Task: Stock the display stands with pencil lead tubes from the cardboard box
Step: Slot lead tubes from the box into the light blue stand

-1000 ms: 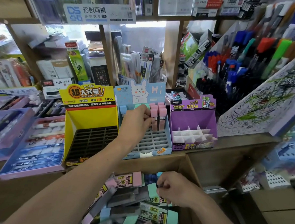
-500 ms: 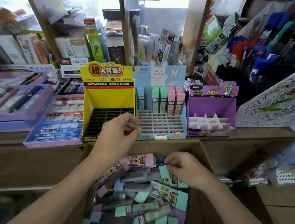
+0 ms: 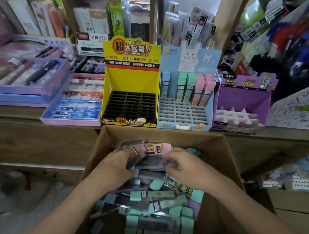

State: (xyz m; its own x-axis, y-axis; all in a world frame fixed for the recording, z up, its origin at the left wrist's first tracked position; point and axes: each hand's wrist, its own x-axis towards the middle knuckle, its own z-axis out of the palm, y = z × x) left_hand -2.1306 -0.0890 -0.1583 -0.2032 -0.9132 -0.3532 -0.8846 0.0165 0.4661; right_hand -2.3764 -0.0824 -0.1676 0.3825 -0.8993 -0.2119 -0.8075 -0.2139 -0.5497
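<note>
An open cardboard box (image 3: pixel 167 135) below the shelf is full of loose pencil lead tubes (image 3: pixel 154 194) in green, pink, blue and dark grey. Both my hands are inside it. My left hand (image 3: pixel 118 166) grips a dark tube (image 3: pixel 137 157) at the pile's top. My right hand (image 3: pixel 188 168) curls its blurred fingertips and thumb on a grey tube (image 3: pixel 155 164) beside it. On the shelf stand a yellow display stand (image 3: pixel 130 80) with bare slots, a blue bunny stand (image 3: pixel 185 111) with several tubes (image 3: pixel 187 88) upright in its back rows, and a purple stand (image 3: pixel 243 101) with bare dividers.
Flat purple and blue pen trays (image 3: pixel 73 99) lie on the shelf left of the stands. A scribbled test board (image 3: pixel 295 109) leans at the right. Packed stationery fills the shelves behind. The wooden shelf edge (image 3: pixel 43 121) runs just above the box.
My left hand has left the blue bunny stand and dropped into the box beside my right hand. The view has tilted down and closer to the box.
</note>
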